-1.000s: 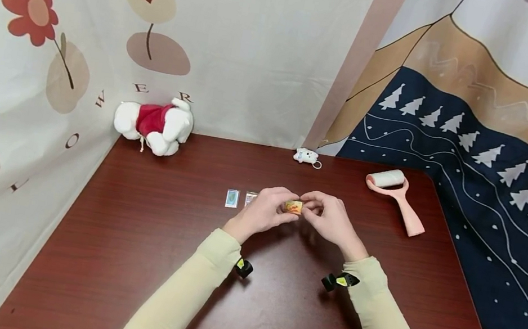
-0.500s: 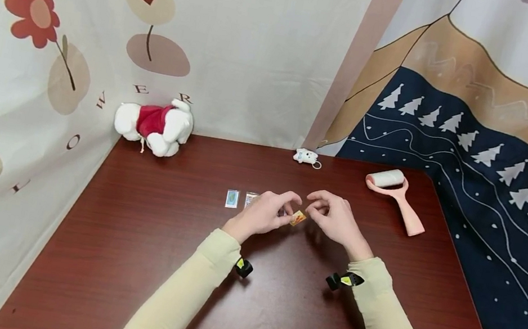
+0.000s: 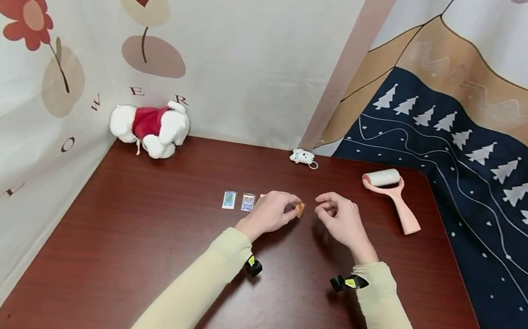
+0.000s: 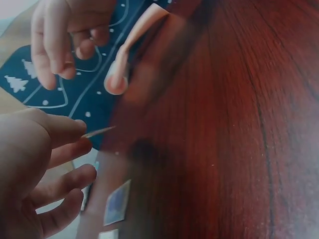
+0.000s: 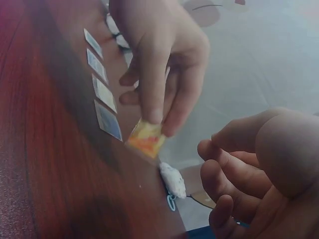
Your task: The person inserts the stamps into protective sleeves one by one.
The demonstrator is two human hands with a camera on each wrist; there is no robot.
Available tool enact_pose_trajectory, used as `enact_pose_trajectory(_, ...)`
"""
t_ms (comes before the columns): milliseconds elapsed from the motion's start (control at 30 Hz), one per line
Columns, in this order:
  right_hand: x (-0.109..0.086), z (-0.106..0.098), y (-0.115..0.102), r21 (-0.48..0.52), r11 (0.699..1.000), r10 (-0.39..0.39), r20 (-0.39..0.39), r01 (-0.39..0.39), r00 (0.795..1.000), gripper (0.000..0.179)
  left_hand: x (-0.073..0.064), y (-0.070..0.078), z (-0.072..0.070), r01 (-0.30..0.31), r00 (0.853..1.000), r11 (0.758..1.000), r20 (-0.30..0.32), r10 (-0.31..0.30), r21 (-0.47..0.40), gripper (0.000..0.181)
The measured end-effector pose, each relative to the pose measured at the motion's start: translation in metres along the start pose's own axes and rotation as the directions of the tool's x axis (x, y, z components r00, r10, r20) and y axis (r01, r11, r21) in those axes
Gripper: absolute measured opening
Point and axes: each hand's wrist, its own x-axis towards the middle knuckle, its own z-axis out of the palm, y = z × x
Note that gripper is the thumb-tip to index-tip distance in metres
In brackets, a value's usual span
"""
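Observation:
My left hand pinches a small yellow and orange card between thumb and fingers, a little above the table. In the left wrist view the card shows nearly edge-on. Off to the right, my right hand hovers with loosely curled fingers and holds nothing. Several small cards lie in a row on the table; a blue one is at the left end, beside a purplish one. In the head view my left hand hides the rest of that row, while the right wrist view shows another card nearest the held one.
A white plush toy in a red top lies at the table's back left corner. At the back edge sits a small white trinket with a ring. A pink lint roller lies at the right. Printed cloths hang behind the table.
My right hand has let go of the yellow card and drawn away to the right. My left hand keeps the card, has turned it, and has shifted slightly right, uncovering the second card.

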Motion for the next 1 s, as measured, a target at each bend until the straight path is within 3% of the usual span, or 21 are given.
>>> enact_pose_trajectory(333,-0.001,0.0,-0.002,0.007,1.0,0.003,0.013,-0.003,1.0,0.016,0.013,-0.009,0.014,0.052,0.992,0.996,0.11,-0.06,0.074,0.019)
enact_pose_trajectory(800,-0.001,0.003,-0.004,0.027,0.999,-0.03,0.006,0.03,1.0,0.015,0.014,-0.013,0.012,0.092,0.984,0.984,0.137,-0.113,0.154,0.019)
enact_pose_trajectory(1000,-0.001,0.003,-0.003,0.022,0.999,-0.03,0.01,0.029,1.0,0.014,0.012,-0.02,0.008,0.114,0.985,0.983,0.113,-0.13,0.141,0.018)
